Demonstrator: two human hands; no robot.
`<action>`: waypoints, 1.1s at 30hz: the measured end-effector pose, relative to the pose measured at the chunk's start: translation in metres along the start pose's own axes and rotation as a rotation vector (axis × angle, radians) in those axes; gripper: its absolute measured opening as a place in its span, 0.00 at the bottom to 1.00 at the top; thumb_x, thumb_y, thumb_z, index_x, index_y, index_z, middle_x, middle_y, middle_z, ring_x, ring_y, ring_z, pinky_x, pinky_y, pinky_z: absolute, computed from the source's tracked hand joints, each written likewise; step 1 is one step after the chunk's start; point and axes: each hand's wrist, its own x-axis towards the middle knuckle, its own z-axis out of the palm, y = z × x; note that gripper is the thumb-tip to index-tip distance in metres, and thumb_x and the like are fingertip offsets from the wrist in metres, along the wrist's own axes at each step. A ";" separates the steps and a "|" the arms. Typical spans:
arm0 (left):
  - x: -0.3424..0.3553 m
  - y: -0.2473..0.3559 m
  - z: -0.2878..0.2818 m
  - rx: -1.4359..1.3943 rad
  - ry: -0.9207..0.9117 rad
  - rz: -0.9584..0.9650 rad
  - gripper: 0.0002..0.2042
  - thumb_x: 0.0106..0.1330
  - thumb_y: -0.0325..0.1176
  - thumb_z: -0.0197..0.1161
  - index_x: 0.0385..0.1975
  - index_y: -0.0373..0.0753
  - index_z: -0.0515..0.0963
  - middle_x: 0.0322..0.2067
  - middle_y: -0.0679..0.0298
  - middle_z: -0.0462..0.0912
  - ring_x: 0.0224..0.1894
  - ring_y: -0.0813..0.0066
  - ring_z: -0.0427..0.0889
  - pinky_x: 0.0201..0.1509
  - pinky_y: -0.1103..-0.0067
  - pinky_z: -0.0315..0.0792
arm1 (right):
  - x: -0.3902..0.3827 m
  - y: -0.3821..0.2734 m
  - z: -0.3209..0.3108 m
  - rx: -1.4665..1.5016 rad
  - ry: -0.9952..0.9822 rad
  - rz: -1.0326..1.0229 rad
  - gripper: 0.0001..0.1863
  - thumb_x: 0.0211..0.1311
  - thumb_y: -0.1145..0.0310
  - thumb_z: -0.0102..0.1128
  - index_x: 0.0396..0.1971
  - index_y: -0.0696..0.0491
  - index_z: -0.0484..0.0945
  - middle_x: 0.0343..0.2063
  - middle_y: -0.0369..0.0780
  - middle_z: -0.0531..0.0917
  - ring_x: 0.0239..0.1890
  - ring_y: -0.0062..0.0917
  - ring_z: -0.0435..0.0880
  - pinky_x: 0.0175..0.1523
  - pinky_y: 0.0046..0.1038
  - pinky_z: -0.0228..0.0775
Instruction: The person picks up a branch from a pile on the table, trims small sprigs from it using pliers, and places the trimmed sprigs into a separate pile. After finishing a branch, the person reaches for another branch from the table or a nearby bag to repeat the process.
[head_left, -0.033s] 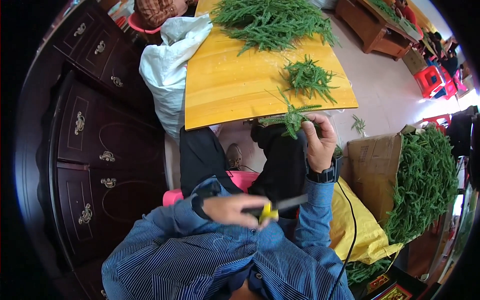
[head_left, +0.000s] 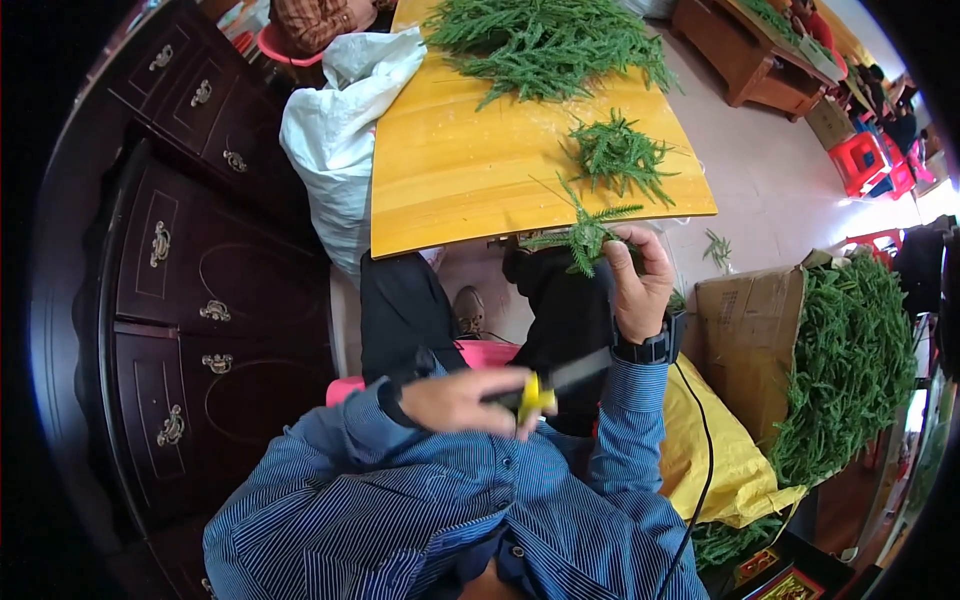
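Note:
My left hand [head_left: 460, 400], blurred over my lap, grips a yellow-and-black bladed tool [head_left: 532, 398] whose silvery blade points up to the right. My right hand [head_left: 640, 285] pinches a green artificial fir sprig [head_left: 585, 240] at the front edge of the yellow wooden tabletop [head_left: 450, 170], thumb and fingers closed on its stem. Just beyond it lies a small pile of similar sprigs [head_left: 615, 155], with a larger heap [head_left: 540, 50] toward the far end.
Left: a dark cabinet [head_left: 170, 300] and white sack [head_left: 330, 140]. Right: a cardboard box [head_left: 740, 350] of greenery above a yellow sack [head_left: 700, 450]. Pink seat [head_left: 480, 353] beneath me; stools [head_left: 860, 160] and a wooden desk [head_left: 730, 50] farther back; another person's sleeve [head_left: 315, 25] at top left.
My left hand has shifted upward with the bladed tool. My right hand and the sprig stay almost where they were.

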 end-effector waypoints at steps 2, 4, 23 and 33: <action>-0.003 0.018 -0.013 0.074 0.274 0.001 0.20 0.65 0.24 0.54 0.58 0.32 0.66 0.41 0.64 0.75 0.45 0.77 0.76 0.53 0.79 0.71 | 0.001 -0.003 0.001 -0.041 -0.013 -0.053 0.08 0.63 0.77 0.61 0.41 0.59 0.78 0.35 0.33 0.81 0.38 0.15 0.78 0.47 0.18 0.70; -0.008 0.022 -0.033 0.145 0.399 0.039 0.20 0.65 0.22 0.53 0.58 0.32 0.66 0.42 0.64 0.76 0.45 0.77 0.76 0.54 0.78 0.71 | 0.001 -0.002 0.002 -0.040 -0.025 -0.044 0.08 0.63 0.78 0.62 0.41 0.59 0.78 0.35 0.33 0.81 0.38 0.15 0.78 0.47 0.18 0.70; 0.021 0.034 -0.086 0.636 0.627 -0.036 0.20 0.61 0.21 0.53 0.55 0.31 0.70 0.45 0.63 0.77 0.48 0.77 0.76 0.57 0.79 0.68 | -0.005 0.005 0.012 -0.090 -0.166 0.147 0.09 0.63 0.74 0.63 0.41 0.59 0.80 0.31 0.33 0.82 0.32 0.14 0.79 0.40 0.16 0.72; 0.034 0.028 -0.086 0.688 0.587 -0.021 0.19 0.64 0.25 0.57 0.55 0.31 0.69 0.46 0.64 0.76 0.49 0.77 0.74 0.57 0.79 0.67 | -0.008 0.007 0.024 -0.038 -0.207 0.287 0.09 0.64 0.72 0.63 0.41 0.59 0.79 0.31 0.33 0.83 0.30 0.13 0.79 0.39 0.15 0.72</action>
